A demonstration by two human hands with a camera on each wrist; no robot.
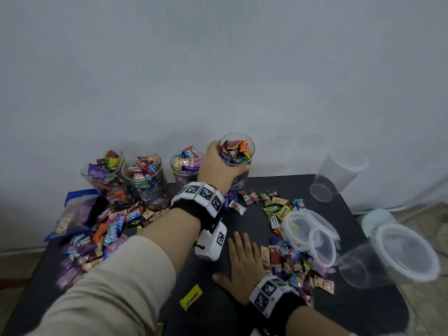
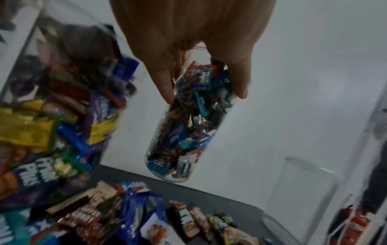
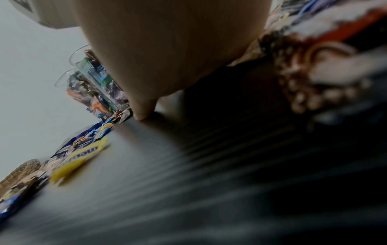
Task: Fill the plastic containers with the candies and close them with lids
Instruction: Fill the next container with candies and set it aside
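Her left hand (image 1: 219, 166) is wrapped around the full, upright container (image 1: 236, 157) at the bench's (image 1: 278, 187) far edge, while the lids (image 1: 312, 235) lie nearer her flat, open right hand (image 1: 244, 259).

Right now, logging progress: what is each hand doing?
Left hand: grips the filled candy container.
Right hand: open, flat on the table.

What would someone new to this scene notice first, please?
The left hand grips a candy-filled clear container at the table's far edge, beside three other filled containers. The right hand lies flat on the dark table between heaps of loose candies.
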